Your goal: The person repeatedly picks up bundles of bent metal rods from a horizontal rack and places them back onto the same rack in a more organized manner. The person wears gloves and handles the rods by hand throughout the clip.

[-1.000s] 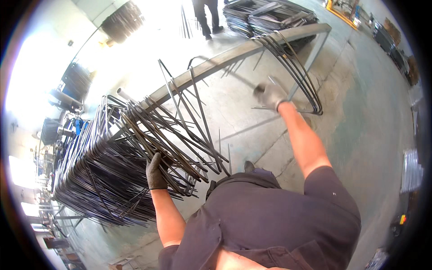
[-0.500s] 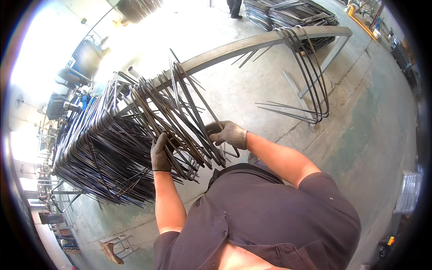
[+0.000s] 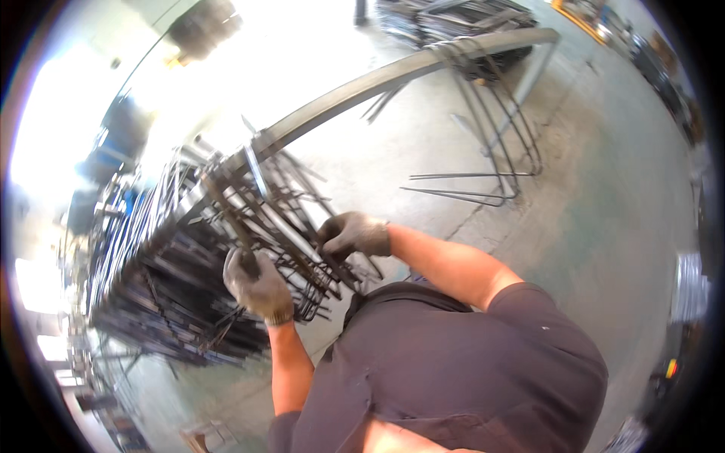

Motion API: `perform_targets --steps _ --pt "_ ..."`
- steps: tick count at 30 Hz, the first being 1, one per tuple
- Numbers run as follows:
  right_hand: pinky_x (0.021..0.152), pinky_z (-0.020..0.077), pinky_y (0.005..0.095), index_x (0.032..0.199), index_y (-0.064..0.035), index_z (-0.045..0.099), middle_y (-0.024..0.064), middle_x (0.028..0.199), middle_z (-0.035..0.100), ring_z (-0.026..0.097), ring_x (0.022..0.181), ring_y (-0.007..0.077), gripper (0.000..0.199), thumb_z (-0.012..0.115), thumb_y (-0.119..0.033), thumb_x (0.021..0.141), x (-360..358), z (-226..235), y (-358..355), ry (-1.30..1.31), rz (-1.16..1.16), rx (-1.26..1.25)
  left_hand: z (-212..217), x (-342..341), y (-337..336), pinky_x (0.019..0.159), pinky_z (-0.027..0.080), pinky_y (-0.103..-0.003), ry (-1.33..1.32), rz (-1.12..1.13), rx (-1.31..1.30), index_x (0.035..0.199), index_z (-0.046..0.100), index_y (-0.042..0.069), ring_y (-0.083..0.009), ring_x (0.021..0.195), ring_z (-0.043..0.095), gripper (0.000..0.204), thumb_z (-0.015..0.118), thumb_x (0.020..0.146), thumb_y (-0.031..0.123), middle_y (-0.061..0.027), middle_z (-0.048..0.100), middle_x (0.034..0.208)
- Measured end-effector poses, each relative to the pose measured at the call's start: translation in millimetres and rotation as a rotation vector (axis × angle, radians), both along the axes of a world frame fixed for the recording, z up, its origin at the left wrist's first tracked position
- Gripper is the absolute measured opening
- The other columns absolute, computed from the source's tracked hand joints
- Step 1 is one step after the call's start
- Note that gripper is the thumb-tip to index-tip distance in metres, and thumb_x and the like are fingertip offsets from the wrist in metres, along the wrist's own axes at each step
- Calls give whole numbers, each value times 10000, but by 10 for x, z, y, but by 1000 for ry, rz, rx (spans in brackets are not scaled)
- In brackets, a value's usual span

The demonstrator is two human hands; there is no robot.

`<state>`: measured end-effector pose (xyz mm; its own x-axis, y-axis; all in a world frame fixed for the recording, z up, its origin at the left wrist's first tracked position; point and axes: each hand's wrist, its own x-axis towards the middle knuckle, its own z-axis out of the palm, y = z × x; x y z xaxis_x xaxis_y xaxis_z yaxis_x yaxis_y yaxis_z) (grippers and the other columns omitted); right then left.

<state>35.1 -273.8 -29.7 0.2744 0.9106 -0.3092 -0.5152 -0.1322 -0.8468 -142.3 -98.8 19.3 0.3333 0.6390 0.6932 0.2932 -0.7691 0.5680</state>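
Observation:
Bent dark metal rods (image 3: pixel 278 220) hang over a long grey metal beam (image 3: pixel 343 98), packed close on its left part. My left hand (image 3: pixel 260 285), in a grey work glove, is closed at the front of the bundle, on a rod that runs down into its fingers. My right hand (image 3: pixel 358 234), gloved too, curls its fingers around rods at the right side of the same bundle. Motion blurs the rods, and the fingertips are partly hidden behind them. How many rods each hand holds is unclear.
Several bent rods (image 3: pixel 502 175) hang apart near the beam's right end, their ends sticking out leftward. A stack of metal frames (image 3: pixel 453 19) lies on the floor behind. At the lower left stands a small stool (image 3: pixel 210 438), and a clear-wrapped bundle (image 3: pixel 690 287) is at far right.
My left hand has shifted left and turned so its back shows more. My right hand has stayed by the rods at the right of the bundle. The whole view has shifted and blurred.

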Motion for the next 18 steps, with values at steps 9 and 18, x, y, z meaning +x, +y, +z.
perform_targets --steps 9,18 --pt "822 616 338 1200 14 780 86 1009 790 746 907 180 436 907 -162 821 -111 137 99 -205 -350 -22 90 -13 -813 978 551 -418 345 -300 -417 1195 758 12 -293 1080 684 324 881 909 99 -128 736 1146" --pt "827 625 341 1176 25 794 105 1016 813 755 892 175 392 922 -130 839 -61 280 143 -303 -422 -79 72 88 -914 930 520 -491 504 -302 -148 1078 762 52 -352 997 687 261 826 885 215 -93 751 936"
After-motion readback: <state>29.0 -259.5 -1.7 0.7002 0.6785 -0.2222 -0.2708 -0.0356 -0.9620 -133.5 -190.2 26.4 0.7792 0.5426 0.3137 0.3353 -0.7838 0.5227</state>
